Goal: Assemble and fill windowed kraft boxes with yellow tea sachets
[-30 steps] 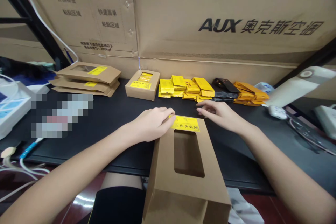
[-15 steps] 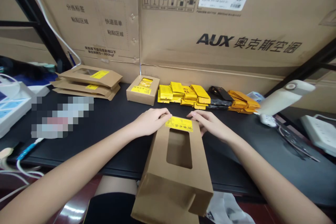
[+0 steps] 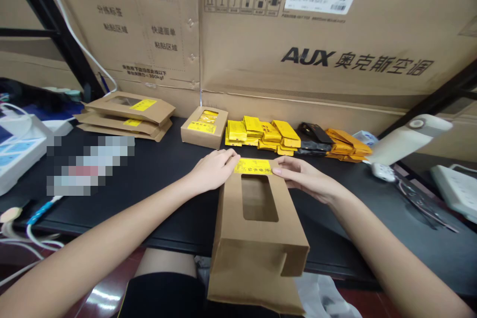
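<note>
Pinching the box (image 3: 257,233) at 1 far corner, the right hand (image 3: 307,175) hides some fingertips; whether the left hand (image 3: 214,170) grips, I cannot tell. Pixels mask 1 item (image 3: 91,166).

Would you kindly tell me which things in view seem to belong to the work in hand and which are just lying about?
Likely part of the work:
- open window box, held by left hand and right hand
- window box showing packets
- two stacked boxes
- yellow packets
- black packets
- orange packets

Apparently just lying about:
- pale bottle
- blue-sleeved cable
- AUX cardboard
</note>
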Motion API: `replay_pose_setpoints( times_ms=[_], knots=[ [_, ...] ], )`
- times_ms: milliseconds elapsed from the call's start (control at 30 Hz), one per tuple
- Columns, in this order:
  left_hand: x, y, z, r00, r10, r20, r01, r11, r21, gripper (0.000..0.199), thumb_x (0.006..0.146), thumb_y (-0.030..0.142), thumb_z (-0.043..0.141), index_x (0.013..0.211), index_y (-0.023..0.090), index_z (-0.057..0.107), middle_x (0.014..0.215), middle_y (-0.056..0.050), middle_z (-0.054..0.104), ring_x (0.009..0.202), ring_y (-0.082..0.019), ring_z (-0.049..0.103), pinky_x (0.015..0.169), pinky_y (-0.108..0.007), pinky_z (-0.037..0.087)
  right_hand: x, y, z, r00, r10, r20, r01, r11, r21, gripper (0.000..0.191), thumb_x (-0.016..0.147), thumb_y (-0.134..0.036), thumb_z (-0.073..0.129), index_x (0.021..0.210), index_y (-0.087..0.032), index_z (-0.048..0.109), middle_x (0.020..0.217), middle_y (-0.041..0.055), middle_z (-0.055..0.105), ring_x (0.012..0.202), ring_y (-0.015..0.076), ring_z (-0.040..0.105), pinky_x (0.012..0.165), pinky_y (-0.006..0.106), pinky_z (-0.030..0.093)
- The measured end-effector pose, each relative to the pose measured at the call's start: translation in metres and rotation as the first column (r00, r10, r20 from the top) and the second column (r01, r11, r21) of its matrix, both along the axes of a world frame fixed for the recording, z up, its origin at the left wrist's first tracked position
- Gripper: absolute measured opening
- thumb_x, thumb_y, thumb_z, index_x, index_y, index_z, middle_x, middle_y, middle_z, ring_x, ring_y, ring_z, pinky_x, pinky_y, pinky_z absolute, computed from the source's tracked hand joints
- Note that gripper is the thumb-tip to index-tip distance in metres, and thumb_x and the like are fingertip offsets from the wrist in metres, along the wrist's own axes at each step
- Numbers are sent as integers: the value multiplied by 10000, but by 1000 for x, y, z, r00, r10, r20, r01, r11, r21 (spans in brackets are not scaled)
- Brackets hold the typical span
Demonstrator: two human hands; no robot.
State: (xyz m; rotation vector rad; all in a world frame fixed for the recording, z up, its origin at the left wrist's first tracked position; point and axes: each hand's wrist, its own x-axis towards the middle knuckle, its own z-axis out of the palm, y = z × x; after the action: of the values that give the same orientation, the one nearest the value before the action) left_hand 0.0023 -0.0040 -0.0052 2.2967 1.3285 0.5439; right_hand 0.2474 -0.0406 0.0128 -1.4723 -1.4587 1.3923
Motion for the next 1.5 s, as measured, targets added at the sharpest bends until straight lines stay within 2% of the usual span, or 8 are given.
replay_pose_setpoints(
  times_ms=[233, 467, 533, 633, 700, 800, 1200, 1500],
  knots=[
    [-1, -1, 4, 1000, 21, 22, -21, 1000, -12, 408, 960, 475, 256, 1016, 236, 582, 1134, -74, 675, 1053, -282, 623, 878, -424, 468, -6, 3, -9, 979, -98, -180, 96, 995, -19, 381, 679, -375, 792, 970, -209, 610, 1077, 66, 714, 976, 199, 686, 861, 329, 544],
    [3, 1, 2, 958, 47, 283, 7, 982, -188, 379, 946, 506, 331, 1071, 222, 548, 1162, -66, 666, 1107, -246, 603, 947, -399, 463, -5, 6, -5, 940, -168, -296, 152, 985, -75, 331, 680, -300, 782, 973, -204, 662, 1105, 62, 725, 936, 191, 688, 832, 308, 539],
    [6, 0, 4, 920, 75, 385, 39, 959, -280, 384, 943, 512, 352, 1122, 219, 523, 1219, -73, 639, 1136, -234, 589, 910, -372, 499, -3, 7, -5, 931, -174, -320, 167, 985, -51, 349, 672, -297, 780, 990, -201, 672, 1100, 64, 730, 965, 207, 683, 845, 317, 531],
    [8, -4, 9, 861, 147, 487, 144, 848, -510, 448, 921, 547, 395, 1210, 213, 470, 1266, -112, 605, 1068, -234, 626, 688, -308, 565, -2, 8, -7, 912, -196, -361, 201, 979, -23, 359, 670, -293, 780, 1003, -204, 681, 1120, 59, 728, 1003, 216, 673, 873, 317, 515],
    [9, -6, 12, 824, 173, 539, 202, 800, -566, 511, 872, 523, 526, 1269, 214, 439, 1299, -127, 585, 1064, -233, 630, 621, -261, 557, -2, 9, -7, 902, -215, -375, 223, 974, -23, 354, 677, -298, 779, 1007, -206, 688, 1153, 56, 718, 1027, 218, 664, 876, 311, 510],
    [7, -6, 13, 784, 206, 586, 219, 791, -571, 576, 809, 480, 642, 1279, 204, 454, 1301, -134, 587, 1088, -245, 619, 581, -221, 537, -3, 9, -7, 890, -221, -398, 231, 973, -25, 342, 679, -315, 780, 997, -217, 704, 1179, 48, 711, 1075, 233, 644, 868, 306, 507],
    [7, -8, 14, 728, 203, 654, 233, 825, -514, 472, 797, 465, 662, 1182, 214, 554, 1284, -104, 617, 1120, -256, 604, 610, -215, 496, 2, 14, -13, 858, -203, -472, 198, 978, -61, 385, 670, -308, 787, 1039, -264, 687, 1164, 24, 723, 1099, 239, 643, 931, 361, 491],
    [6, -9, 10, 768, 219, 602, 310, 695, -649, 828, 741, 562, 665, 1421, 243, 317, 1468, -167, 432, 1204, -350, 551, 627, -333, 575, -6, 9, -8, 854, -245, -459, 252, 967, -49, 327, 691, -335, 764, 1002, -253, 703, 1146, 36, 735, 1092, 268, 648, 921, 375, 499]
  ],
)
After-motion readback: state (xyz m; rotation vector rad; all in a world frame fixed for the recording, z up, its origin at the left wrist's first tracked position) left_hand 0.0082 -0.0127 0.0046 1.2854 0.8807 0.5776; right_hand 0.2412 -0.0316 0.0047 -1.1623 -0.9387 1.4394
